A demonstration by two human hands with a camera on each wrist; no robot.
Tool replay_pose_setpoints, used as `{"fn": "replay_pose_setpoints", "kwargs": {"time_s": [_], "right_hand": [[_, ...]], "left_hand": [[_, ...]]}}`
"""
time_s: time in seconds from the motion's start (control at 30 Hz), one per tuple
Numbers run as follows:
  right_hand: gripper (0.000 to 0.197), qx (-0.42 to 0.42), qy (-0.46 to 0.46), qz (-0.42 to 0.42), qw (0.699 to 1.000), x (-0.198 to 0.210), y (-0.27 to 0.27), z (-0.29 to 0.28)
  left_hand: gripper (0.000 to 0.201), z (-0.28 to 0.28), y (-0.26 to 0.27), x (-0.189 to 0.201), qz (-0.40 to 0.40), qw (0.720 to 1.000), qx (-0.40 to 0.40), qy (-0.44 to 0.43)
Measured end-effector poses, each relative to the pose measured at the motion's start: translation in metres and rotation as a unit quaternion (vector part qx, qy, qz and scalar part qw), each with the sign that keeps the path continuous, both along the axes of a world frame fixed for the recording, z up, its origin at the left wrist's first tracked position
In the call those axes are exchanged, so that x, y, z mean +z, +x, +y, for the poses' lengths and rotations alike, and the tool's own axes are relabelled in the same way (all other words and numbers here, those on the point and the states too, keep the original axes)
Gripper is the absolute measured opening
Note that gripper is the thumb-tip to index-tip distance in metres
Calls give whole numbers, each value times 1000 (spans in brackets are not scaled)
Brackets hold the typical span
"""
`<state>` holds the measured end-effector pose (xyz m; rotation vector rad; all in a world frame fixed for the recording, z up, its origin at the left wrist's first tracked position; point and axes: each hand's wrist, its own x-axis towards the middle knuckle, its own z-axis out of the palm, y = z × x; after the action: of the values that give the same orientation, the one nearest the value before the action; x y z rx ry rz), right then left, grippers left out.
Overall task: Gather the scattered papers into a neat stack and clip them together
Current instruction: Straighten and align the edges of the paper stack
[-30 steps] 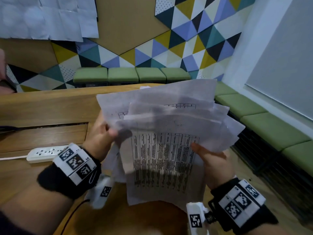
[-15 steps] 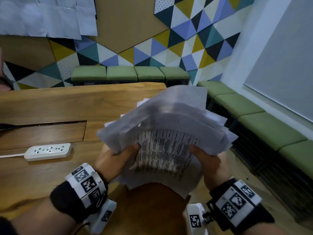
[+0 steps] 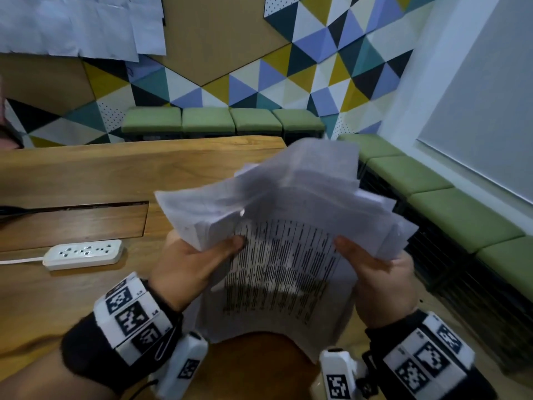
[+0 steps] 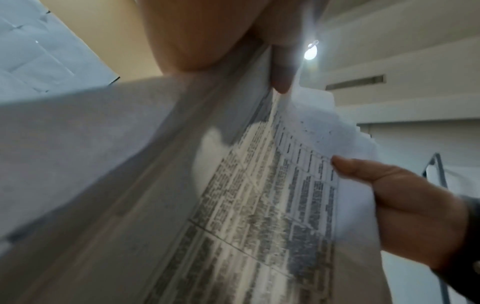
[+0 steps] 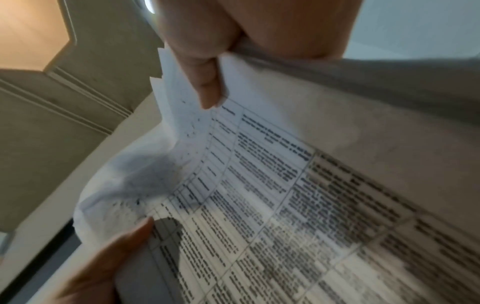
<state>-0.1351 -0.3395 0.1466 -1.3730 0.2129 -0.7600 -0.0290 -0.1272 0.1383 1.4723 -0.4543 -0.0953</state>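
Note:
A loose bundle of white papers [image 3: 282, 249] with printed tables is held up above the wooden table [image 3: 86, 174], its sheets uneven and fanned at the top. My left hand [image 3: 196, 261] grips the bundle's left edge, thumb on the front sheet. My right hand [image 3: 372, 267] grips the right edge, thumb on the printed page. In the left wrist view the papers [image 4: 233, 205] run past my left thumb, and the right hand [image 4: 405, 205] shows at the far edge. The right wrist view shows the printed sheet [image 5: 285, 205] pinched under my right thumb. No clip is in view.
A white power strip [image 3: 83, 254] lies on the table to the left, beside a recessed wooden panel [image 3: 72, 226]. Green cushioned benches [image 3: 222, 122] line the back wall and the right side [image 3: 461, 212]. Paper sheets [image 3: 80, 24] hang on the wall.
The bundle has dropped lower and tipped away from me, its top sheets bending over. My left hand moved from behind the left edge to a grip with its thumb on the front.

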Motion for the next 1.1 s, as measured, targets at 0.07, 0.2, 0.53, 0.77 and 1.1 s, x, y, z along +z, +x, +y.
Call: {"fn": "replay_pose_setpoints", "kwargs": {"time_s": [0.07,0.2,0.53,0.77,1.1], "right_hand": [[22,4,-10,-45,999,11,-1,3],[42,62,-7,-80,995,30,-3,-12],[22,44,-62,32,997,65,36,-17],[20,-76,-131,62,986,70,51,-14],[12,-109,-214,59,969,70,55,-14]], "left_hand": [[30,0,-2,9,-14,999,-5,-32],[49,4,3,12,-32,997,-58,-41],[48,-9,19,0,-7,999,-38,-20],[60,-10,19,3,1,999,-26,-27],[61,-9,18,3,20,998,-43,-45]]}}
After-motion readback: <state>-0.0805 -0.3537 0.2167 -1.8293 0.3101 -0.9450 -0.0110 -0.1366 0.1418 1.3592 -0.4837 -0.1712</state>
